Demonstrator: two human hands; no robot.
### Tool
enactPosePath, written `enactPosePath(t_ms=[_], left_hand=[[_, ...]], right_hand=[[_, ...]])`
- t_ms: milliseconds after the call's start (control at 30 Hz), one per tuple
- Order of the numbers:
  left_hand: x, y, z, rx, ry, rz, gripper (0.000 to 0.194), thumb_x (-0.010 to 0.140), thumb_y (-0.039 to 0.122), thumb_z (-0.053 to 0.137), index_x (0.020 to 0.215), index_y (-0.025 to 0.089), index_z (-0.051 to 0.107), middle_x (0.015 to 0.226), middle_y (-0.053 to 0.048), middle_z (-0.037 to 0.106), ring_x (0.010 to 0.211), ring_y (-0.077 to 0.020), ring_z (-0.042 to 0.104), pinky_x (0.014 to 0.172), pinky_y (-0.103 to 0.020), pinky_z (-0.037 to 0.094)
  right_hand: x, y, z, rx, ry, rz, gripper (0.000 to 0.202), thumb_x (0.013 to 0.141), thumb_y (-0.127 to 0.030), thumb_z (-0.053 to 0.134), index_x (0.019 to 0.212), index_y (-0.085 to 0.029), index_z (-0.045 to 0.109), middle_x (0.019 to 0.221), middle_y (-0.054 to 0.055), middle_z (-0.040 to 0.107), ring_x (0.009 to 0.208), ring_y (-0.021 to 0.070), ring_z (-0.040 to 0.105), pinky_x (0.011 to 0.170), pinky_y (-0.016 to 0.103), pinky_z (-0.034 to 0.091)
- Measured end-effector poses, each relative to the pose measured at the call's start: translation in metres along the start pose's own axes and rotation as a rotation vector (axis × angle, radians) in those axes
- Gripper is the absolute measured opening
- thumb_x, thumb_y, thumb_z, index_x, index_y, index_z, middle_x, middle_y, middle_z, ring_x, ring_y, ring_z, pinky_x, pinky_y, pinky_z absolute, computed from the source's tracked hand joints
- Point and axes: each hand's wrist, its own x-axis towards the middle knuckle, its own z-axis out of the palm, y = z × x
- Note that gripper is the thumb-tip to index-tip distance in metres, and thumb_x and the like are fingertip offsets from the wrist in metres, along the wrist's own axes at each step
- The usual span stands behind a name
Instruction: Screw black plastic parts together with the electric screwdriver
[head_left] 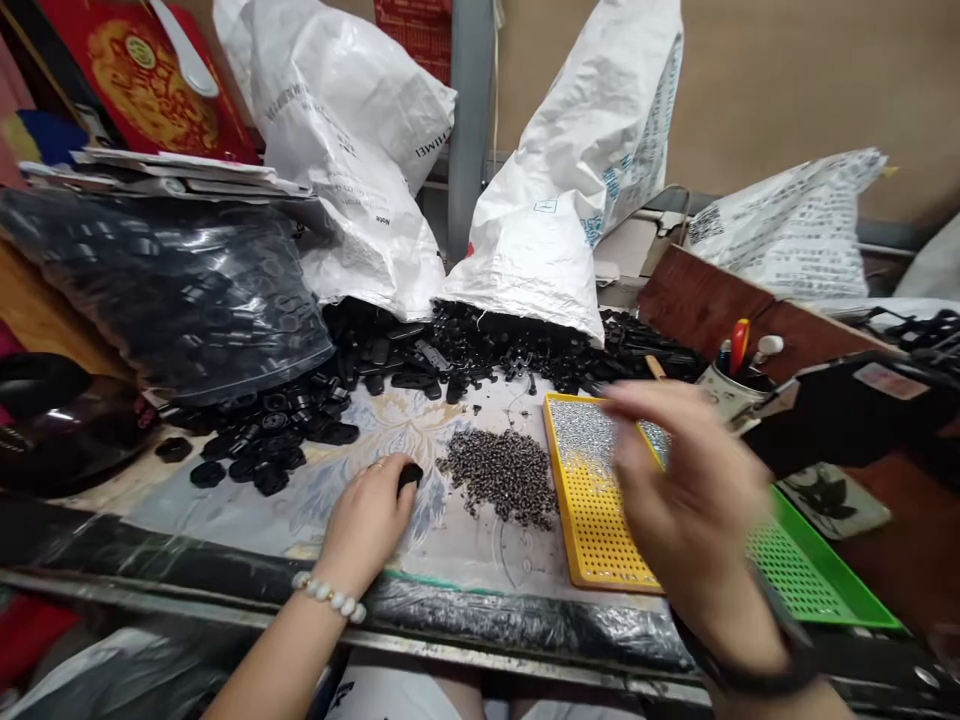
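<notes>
My left hand (369,520) rests on the table, its fingers closed round a small black part (409,477). Just right of it lies a pile of small dark metal pieces (501,474). My right hand (686,490), smeared by motion, hangs over the yellow perforated tray (604,545), which holds many tiny silvery pieces at its far end. Its thumb and fingers point toward the upper left; whether anything is between them is too blurred to tell. Partly behind the right hand is a green perforated tray (817,575).
Black plastic parts (262,430) are heaped at the left and along the back, below white sacks (375,170). A clear bag of black parts (202,300) stands at the back left. A cup with tools (731,385) is behind the trays, and a dark rounded object (67,430) sits far left.
</notes>
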Motion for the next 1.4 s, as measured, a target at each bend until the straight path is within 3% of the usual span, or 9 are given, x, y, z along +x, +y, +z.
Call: enactPosePath(t_ms=[100, 167, 300, 433, 867, 1067, 1233, 1300, 1400], left_hand=[[-0.005, 0.001, 0.006, -0.022, 0.046, -0.019, 0.034, 0.085, 0.022, 0.034, 0.108, 0.013, 0.057, 0.107, -0.016, 0.065, 0.099, -0.0313, 0.058, 0.086, -0.042, 0.042], [-0.006, 0.001, 0.007, -0.042, 0.067, -0.027, 0.033, 0.085, 0.022, 0.034, 0.107, 0.015, 0.057, 0.107, -0.015, 0.066, 0.100, -0.0308, 0.058, 0.086, -0.041, 0.042], [-0.005, -0.001, 0.006, -0.078, 0.091, -0.037, 0.030, 0.085, 0.023, 0.036, 0.105, 0.018, 0.058, 0.104, -0.011, 0.067, 0.098, -0.0286, 0.060, 0.081, -0.038, 0.045], [-0.005, -0.004, 0.006, -0.097, 0.099, -0.037, 0.027, 0.084, 0.023, 0.038, 0.103, 0.019, 0.058, 0.101, -0.010, 0.068, 0.096, -0.0278, 0.061, 0.078, -0.037, 0.046], [-0.005, -0.006, 0.006, -0.212, 0.094, -0.077, 0.036, 0.087, 0.042, 0.037, 0.110, 0.018, 0.052, 0.094, -0.011, 0.064, 0.091, -0.0302, 0.062, 0.078, -0.042, 0.047], [-0.011, 0.008, -0.005, -0.503, 0.235, -0.094, 0.038, 0.086, 0.041, 0.043, 0.114, 0.017, 0.049, 0.122, -0.016, 0.055, 0.117, -0.0304, 0.049, 0.098, -0.046, 0.037], [-0.030, 0.045, -0.015, -1.385, 0.055, -0.145, 0.049, 0.086, 0.039, 0.050, 0.132, 0.025, 0.037, 0.137, -0.009, 0.047, 0.122, -0.0218, 0.046, 0.097, -0.033, 0.040], [-0.040, 0.052, -0.016, -1.563, -0.062, -0.196, 0.049, 0.085, 0.036, 0.053, 0.131, 0.025, 0.039, 0.127, -0.008, 0.055, 0.113, -0.0206, 0.053, 0.088, -0.030, 0.044], [-0.057, 0.050, -0.017, -1.603, -0.241, -0.276, 0.046, 0.085, 0.029, 0.055, 0.129, 0.022, 0.042, 0.105, -0.006, 0.065, 0.080, -0.0143, 0.062, 0.068, -0.025, 0.045]], right_hand=[[0.033, 0.034, 0.059, -0.310, -0.443, 0.064, 0.018, 0.085, -0.012, 0.047, 0.088, -0.015, 0.064, 0.089, 0.008, 0.066, 0.084, 0.0175, 0.061, 0.079, 0.033, 0.049], [0.050, 0.062, 0.099, -0.426, -0.606, 0.100, 0.017, 0.087, -0.014, 0.049, 0.083, -0.015, 0.065, 0.088, 0.007, 0.066, 0.083, 0.0165, 0.062, 0.079, 0.032, 0.050], [0.063, 0.096, 0.157, -0.585, -0.743, 0.137, 0.025, 0.088, -0.031, 0.052, 0.107, -0.015, 0.057, 0.108, 0.007, 0.060, 0.093, 0.0166, 0.060, 0.081, 0.037, 0.052], [0.058, 0.102, 0.181, -0.617, -0.771, 0.133, 0.029, 0.089, -0.031, 0.052, 0.113, -0.017, 0.054, 0.116, 0.008, 0.056, 0.099, 0.0185, 0.058, 0.083, 0.039, 0.051], [0.066, 0.111, 0.135, -0.442, -0.550, 0.119, 0.025, 0.089, -0.032, 0.052, 0.106, -0.014, 0.057, 0.105, 0.006, 0.061, 0.090, 0.0160, 0.060, 0.079, 0.036, 0.052], [0.059, 0.054, 0.112, -0.299, -0.427, 0.154, 0.021, 0.086, -0.028, 0.054, 0.072, -0.013, 0.058, 0.067, 0.000, 0.058, 0.063, 0.0105, 0.055, 0.061, 0.024, 0.044], [0.006, -0.017, 0.100, -0.036, -0.643, 0.129, 0.013, 0.082, -0.016, 0.056, 0.069, -0.016, 0.059, 0.062, 0.000, 0.061, 0.056, 0.0085, 0.052, 0.054, 0.020, 0.038], [-0.010, -0.027, 0.092, 0.149, -0.726, 0.240, 0.017, 0.086, -0.014, 0.046, 0.078, -0.016, 0.061, 0.061, -0.001, 0.061, 0.051, 0.0070, 0.052, 0.054, 0.019, 0.040], [-0.019, -0.022, 0.078, 0.221, -0.604, 0.328, 0.019, 0.087, -0.015, 0.044, 0.096, -0.018, 0.061, 0.082, 0.003, 0.067, 0.069, 0.0105, 0.061, 0.069, 0.024, 0.047]])
